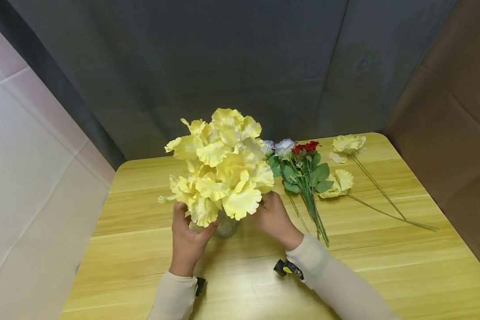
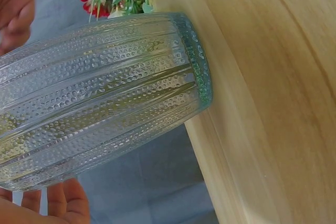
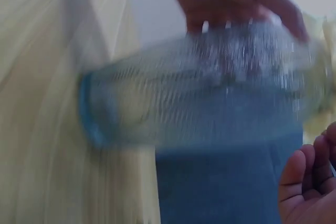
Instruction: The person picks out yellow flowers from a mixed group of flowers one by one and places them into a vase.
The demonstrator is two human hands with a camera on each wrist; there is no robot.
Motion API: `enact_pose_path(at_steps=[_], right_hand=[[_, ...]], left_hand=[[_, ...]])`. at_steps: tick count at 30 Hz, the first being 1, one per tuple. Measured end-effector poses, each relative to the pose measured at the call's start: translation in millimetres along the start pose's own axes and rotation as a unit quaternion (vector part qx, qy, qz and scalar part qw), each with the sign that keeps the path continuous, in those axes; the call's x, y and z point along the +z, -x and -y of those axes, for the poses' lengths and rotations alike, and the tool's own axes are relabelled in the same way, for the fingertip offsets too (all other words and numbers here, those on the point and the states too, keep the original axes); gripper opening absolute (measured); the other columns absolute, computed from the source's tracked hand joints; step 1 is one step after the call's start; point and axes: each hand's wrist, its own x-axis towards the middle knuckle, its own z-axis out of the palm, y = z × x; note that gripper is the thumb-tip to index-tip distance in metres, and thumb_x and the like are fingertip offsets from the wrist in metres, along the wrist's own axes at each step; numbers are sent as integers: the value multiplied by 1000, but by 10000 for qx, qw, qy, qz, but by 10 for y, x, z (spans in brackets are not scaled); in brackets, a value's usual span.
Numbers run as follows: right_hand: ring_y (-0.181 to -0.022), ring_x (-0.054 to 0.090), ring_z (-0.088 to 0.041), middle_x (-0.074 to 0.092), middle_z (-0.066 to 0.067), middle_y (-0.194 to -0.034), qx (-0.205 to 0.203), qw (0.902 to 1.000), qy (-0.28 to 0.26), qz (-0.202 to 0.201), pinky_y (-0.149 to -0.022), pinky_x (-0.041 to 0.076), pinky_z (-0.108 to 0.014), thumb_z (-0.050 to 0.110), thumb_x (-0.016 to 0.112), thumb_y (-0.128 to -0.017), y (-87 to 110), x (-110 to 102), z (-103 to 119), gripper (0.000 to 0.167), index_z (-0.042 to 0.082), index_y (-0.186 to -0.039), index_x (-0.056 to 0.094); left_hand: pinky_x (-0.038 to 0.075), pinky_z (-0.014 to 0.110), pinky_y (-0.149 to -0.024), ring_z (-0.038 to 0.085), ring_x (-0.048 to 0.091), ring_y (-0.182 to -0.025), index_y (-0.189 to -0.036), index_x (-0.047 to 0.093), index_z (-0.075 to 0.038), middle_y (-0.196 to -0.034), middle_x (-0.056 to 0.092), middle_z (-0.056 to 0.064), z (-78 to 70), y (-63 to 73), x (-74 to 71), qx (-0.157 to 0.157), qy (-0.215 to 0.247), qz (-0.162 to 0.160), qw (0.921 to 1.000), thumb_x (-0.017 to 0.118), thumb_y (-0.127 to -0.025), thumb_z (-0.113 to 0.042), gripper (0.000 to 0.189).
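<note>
A clear ribbed glass vase [image 2: 105, 90] with a dimpled surface has its base at the wooden table [image 1: 144, 249]. A full bunch of yellow ruffled flowers [image 1: 224, 164] fills its top and hides most of it in the head view. My left hand [image 1: 190, 240] holds the vase's upper side, thumb and fingers curved about the glass, as the right wrist view also shows. On the other side, my right hand [image 1: 276, 218] is beneath the blossoms near the rim. Its fingers [image 3: 310, 169] are loosely bent beside the glass.
To the right lie red flowers [image 1: 306, 147] and pale blue roses [image 1: 285, 147] with green stems. Two single yellow flowers [image 1: 348, 144] with long stems lie farther right. A dark cloth [image 1: 224, 58] hangs behind the table, with a pale panel [image 1: 36, 178] at left.
</note>
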Motion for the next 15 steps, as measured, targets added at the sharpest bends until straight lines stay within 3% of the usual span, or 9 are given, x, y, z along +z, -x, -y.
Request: enact_pose_path(at_steps=[2,3,5,6,9,11,15], right_hand=[[-46,34,-10,44,0,-59,393,9992,56,0,-46,35,-26,-2,49,-97,13,-154,-50,19,2,-82,61],[-51,41,-13,51,-3,-65,506,9986,163,-26,-49,40,-28,1,50,-98,18,-249,-84,17,3,-84,60],[-65,53,-18,62,-7,-84,695,9963,449,-218,-60,47,-33,11,57,-100,29,-463,-148,11,7,-105,66],[-73,56,-19,65,-8,-92,725,9945,672,-340,-64,49,-33,16,59,-100,26,-579,-194,12,7,-103,67],[-83,58,-20,67,-10,-97,912,9851,1298,-670,-69,49,-34,22,59,-101,32,-985,-314,20,5,-108,67],[-81,57,-21,67,-12,-96,993,9752,1759,-910,-66,48,-33,23,58,-101,25,-1279,-401,24,3,-110,67],[-75,55,-25,66,-15,-92,1321,9420,2813,-1267,-67,46,-38,22,52,-103,-12,-1895,-589,27,1,-108,66]], left_hand=[[41,49,-86,14,43,-106,-104,37,6,-109,41,3,3,-2,-1,3,-17,6,10000,78,-69,5,53],[41,48,-86,14,43,-106,-104,38,6,-110,42,3,6,-3,-1,22,-38,8,10000,78,-69,5,53],[42,48,-85,14,43,-106,-104,37,6,-110,42,3,13,-1,-1,44,-72,26,10000,78,-69,4,54],[42,47,-84,15,43,-105,-104,36,6,-109,42,4,17,2,-1,58,-93,32,9999,78,-69,4,54],[41,44,-85,15,42,-105,-104,35,4,-109,41,3,23,9,-1,44,-150,38,9999,78,-69,2,55],[41,41,-85,15,42,-106,-104,34,4,-108,42,3,16,9,-2,37,-139,36,9999,77,-70,2,55],[42,35,-86,14,44,-106,-105,36,5,-110,43,1,16,-4,-8,81,-98,29,9999,77,-70,2,54]])
